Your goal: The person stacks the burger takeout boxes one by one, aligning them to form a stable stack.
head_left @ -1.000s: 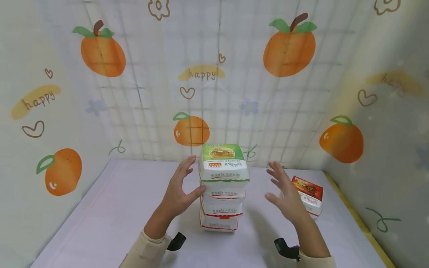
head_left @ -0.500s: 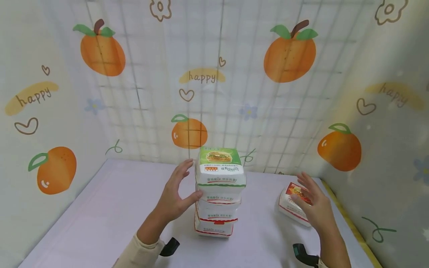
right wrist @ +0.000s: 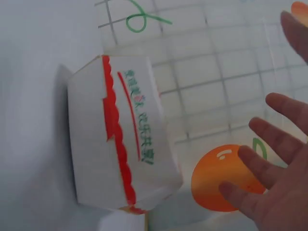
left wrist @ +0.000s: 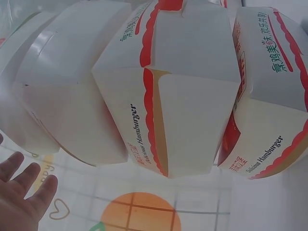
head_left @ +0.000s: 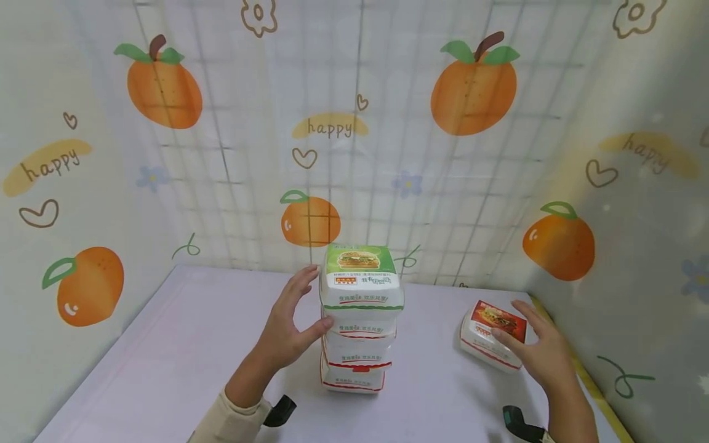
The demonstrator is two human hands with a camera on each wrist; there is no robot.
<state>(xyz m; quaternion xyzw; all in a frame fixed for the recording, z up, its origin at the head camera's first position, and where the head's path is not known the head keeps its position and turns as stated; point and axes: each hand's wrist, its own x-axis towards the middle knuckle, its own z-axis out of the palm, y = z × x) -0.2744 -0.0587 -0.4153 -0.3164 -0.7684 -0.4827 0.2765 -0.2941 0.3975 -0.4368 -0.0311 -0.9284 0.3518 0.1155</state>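
Note:
A stack of several hamburger boxes stands in the middle of the table in the head view. Its top box (head_left: 362,286) has a green lid with a burger picture; the lower boxes (head_left: 357,355) are white with red trim. Beside the stack's left side is my left hand (head_left: 285,326), fingers spread and thumb tip overlapping the front edge. At the right, a single red-topped hamburger box (head_left: 490,338) sits on the table. My right hand (head_left: 548,351) hovers over its right side with fingers spread. The right wrist view shows a gap between those fingers and the box (right wrist: 125,134).
The white table (head_left: 221,320) has a yellow strip (head_left: 604,400) along its right edge. Behind and on both sides hangs a curtain (head_left: 232,92) printed with oranges, over a wire grid. A black wrist mount (head_left: 520,424) sits at my right wrist.
My right hand has moved right, from beside the stack to over the red-topped box. The left hand keeps its place beside the stack. The head view has shifted slightly.

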